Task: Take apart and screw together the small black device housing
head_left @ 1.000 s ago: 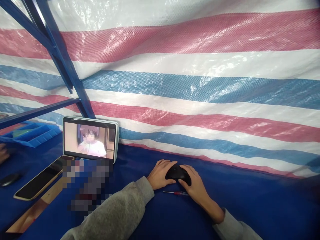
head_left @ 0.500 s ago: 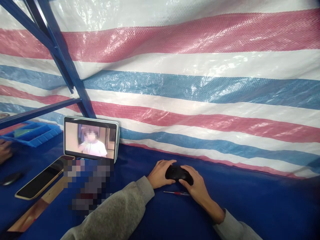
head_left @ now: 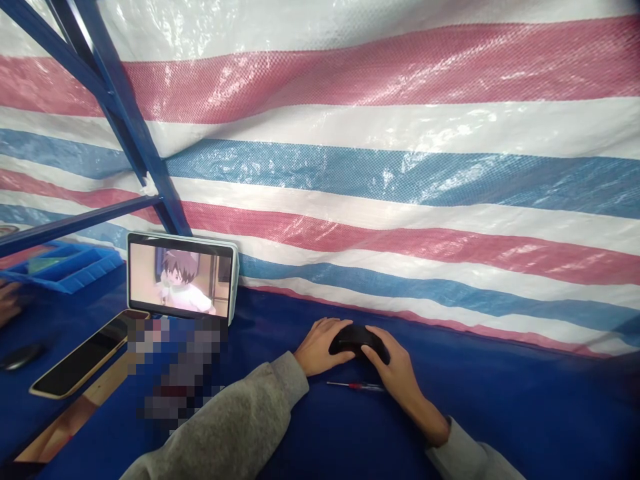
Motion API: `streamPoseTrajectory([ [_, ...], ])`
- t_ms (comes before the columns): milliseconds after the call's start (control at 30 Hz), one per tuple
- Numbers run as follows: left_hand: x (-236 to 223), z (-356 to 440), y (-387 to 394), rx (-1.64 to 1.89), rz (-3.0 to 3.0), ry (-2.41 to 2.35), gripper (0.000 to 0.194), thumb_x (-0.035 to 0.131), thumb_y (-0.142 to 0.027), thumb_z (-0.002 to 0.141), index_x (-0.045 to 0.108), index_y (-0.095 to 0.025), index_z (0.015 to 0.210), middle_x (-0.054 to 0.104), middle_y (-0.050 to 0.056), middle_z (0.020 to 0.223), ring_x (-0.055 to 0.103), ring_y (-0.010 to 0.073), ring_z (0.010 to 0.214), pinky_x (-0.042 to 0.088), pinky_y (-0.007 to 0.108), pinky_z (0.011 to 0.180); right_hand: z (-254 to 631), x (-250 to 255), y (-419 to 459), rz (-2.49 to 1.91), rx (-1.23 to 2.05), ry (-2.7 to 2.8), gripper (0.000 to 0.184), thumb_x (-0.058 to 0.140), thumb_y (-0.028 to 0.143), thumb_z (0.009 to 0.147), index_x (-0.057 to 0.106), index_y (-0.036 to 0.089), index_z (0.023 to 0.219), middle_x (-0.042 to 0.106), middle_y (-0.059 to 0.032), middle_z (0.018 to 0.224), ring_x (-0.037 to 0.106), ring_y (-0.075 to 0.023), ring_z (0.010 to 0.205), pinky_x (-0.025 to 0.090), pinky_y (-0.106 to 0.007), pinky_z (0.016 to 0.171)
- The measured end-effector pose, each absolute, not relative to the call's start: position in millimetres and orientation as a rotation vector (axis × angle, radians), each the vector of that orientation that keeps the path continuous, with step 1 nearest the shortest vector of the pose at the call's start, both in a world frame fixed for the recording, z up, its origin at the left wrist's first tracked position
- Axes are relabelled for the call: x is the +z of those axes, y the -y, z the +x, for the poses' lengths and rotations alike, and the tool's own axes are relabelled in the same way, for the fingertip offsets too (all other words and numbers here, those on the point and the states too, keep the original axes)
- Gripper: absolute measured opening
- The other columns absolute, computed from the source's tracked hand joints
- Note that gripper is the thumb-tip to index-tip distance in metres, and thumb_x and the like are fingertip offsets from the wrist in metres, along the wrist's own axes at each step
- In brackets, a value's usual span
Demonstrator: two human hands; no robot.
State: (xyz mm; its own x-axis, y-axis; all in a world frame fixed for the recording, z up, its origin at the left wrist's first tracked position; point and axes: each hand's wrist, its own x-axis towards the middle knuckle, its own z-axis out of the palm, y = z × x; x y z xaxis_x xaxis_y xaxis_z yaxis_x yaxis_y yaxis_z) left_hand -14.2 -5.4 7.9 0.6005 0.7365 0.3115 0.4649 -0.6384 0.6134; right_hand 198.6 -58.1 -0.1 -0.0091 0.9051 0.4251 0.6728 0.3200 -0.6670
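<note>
A black computer mouse (head_left: 356, 339) lies sideways between my two hands, just over or on the blue table; I cannot tell whether it touches. My left hand (head_left: 323, 348) grips its left end, with the thumb at the near side and the fingers at the far side. Round its right end my right hand (head_left: 393, 360) is closed, the thumb pressed on the near side. The mouse's underside is hidden. Just in front of the mouse lies a small screwdriver (head_left: 353, 385) with a thin metal shaft pointing left and a red and clear handle, partly behind my right hand.
A tablet (head_left: 183, 277) playing a cartoon leans at the back left. Before it lie a phone (head_left: 90, 353) and a blurred-out patch. Further left are a dark mouse-like object (head_left: 23, 357), a blue divided tray (head_left: 93, 270) and another person's hand (head_left: 7, 300). Striped sheeting (head_left: 400, 173) hangs behind.
The mouse has turned slightly in my hands, showing more of its top. My right thumb has shifted a little up and right. The picture on the tablet differs.
</note>
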Motion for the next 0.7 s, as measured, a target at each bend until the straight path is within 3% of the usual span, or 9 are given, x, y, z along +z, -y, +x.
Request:
streamPoseTrajectory([
  [133,4,-14,4,0.835,2.327,-1.002,0.045,0.052,-0.031,0.094,0.043,-0.027,0.138,0.058,0.005,0.130,0.050,0.0226,0.125,0.032,0.047,0.112,200,-4,55,-1.459,0.346,1.712,0.040,0.053,0.043,0.089,0.061,0.019,0.120,0.066,-0.0097,0.121,0.062,-0.0251,0.112,0.049,-0.042,0.098],
  [433,-4,-14,-2,0.947,2.260,-1.102,0.043,0.053,-0.034,0.094,0.045,-0.027,0.135,0.069,0.002,0.109,0.062,0.0192,0.109,0.037,0.043,0.109,204,-15,50,-1.492,0.356,1.638,0.042,0.046,0.043,0.092,0.059,0.019,0.124,0.063,-0.0109,0.126,0.059,-0.0246,0.115,0.047,-0.044,0.100],
  [700,-4,-14,0,0.938,2.308,-1.195,0.048,0.049,-0.035,0.096,0.039,-0.027,0.142,0.061,0.005,0.126,0.057,0.0220,0.115,0.039,0.043,0.107,205,-17,49,-1.455,0.276,1.690,0.040,0.043,0.035,0.094,0.057,0.022,0.129,0.060,-0.0088,0.128,0.057,-0.0236,0.118,0.046,-0.044,0.102],
])
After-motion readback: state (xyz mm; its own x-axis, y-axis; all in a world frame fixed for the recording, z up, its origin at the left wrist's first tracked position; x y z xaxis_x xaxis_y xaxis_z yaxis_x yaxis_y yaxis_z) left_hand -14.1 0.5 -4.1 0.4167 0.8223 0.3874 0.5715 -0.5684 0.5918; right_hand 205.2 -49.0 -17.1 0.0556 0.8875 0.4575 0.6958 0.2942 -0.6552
